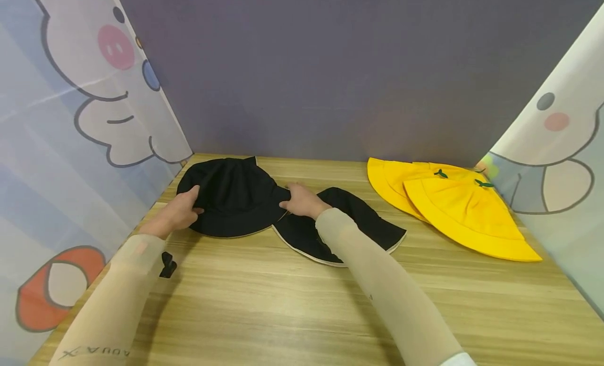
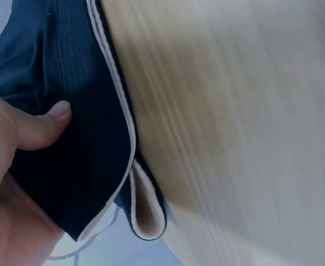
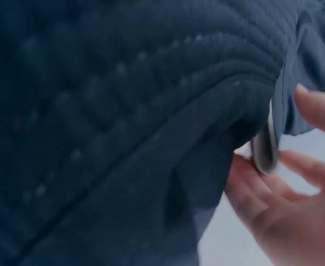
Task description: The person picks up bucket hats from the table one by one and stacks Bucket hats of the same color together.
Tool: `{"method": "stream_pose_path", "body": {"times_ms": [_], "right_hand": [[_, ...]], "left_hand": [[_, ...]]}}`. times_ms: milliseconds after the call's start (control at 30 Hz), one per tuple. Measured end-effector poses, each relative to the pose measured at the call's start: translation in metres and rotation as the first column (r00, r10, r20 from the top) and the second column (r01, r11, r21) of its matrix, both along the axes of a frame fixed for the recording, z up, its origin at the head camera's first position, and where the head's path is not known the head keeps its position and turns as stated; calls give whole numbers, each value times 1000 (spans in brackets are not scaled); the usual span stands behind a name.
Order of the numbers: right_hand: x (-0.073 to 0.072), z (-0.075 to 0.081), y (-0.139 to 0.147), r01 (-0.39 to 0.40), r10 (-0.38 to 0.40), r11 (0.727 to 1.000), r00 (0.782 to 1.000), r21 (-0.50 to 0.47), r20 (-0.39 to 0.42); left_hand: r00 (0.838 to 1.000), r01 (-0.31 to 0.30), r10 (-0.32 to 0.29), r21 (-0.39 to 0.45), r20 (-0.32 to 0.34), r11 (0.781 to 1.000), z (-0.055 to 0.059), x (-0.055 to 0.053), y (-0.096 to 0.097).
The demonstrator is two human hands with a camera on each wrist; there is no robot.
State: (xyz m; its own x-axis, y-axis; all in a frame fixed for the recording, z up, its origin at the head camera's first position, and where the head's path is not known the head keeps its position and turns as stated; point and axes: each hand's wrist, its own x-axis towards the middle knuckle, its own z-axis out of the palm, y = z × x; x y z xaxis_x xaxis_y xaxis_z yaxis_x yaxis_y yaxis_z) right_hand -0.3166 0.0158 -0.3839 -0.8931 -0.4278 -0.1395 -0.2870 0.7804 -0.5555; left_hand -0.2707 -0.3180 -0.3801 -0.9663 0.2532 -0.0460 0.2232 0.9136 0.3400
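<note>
"What does your head feed give you?"

"A black hat point(image 1: 231, 198) on the wooden tabletop point(image 1: 236, 308), left of centre in the frame. My left hand point(image 1: 172, 215) pinches its left edge, and my right hand point(image 1: 302, 200) is at its right tip, mid-frame."

"And around it?"

"Partly under my right sleeve point(image 1: 373, 271), just right of centre, lies a second black hat point(image 1: 360, 211) with a pale rim, its left end close against the first. Two yellow hats point(image 1: 464, 219) lie at the right, one partly over the other, each with a green sprout point(image 1: 483, 183). A grey panel point(image 1: 302, 77) fills the upper middle, and a cartoon-printed sheet point(image 1: 71, 119) covers the left side."

"Left wrist now."

"The black hat takes up the left of the frame. My thumb point(image 2: 37, 130) presses on its cloth and the rest of the hand is at lower left, so I have the brim pinched. Pale piping point(image 2: 116, 83) runs down the edge from the top, and below centre a fold opens into a loop with a pale lining point(image 2: 146, 216)."

"Right wrist?"

"Blurred dark cloth point(image 3: 123, 100) with curved stitching fills most of the left and centre. My hand enters at lower right, thumb up and apart from the fingers, beside a folded edge. I can't tell whether it grips."
</note>
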Motion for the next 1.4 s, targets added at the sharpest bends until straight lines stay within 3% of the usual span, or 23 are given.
{"method": "stream_pose_path", "body": {"times_ms": [100,267,533,767,1167,1400], "right_hand": [[2,3,-4,41,-43,997,999,-63,-28],[6,13,-8,108,-112,978,994,-179,-15],[7,22,6,234,-235,912,971,-337,37],[6,30,31,228,-200,876,974,-425,109],[6,43,80,267,-242,891,963,-366,115],[16,51,109,264,-234,900,964,-347,128]], "left_hand": [[999,-3,4,22,-40,1000,4,-3,0],[997,-14,20,80,-79,997,21,-5,1],[992,-101,108,102,-64,990,50,-2,-2],[992,-96,104,106,-73,990,54,-1,6],[999,-9,17,163,-49,987,58,-9,45],[999,32,-25,173,-43,984,61,-13,71]]}}
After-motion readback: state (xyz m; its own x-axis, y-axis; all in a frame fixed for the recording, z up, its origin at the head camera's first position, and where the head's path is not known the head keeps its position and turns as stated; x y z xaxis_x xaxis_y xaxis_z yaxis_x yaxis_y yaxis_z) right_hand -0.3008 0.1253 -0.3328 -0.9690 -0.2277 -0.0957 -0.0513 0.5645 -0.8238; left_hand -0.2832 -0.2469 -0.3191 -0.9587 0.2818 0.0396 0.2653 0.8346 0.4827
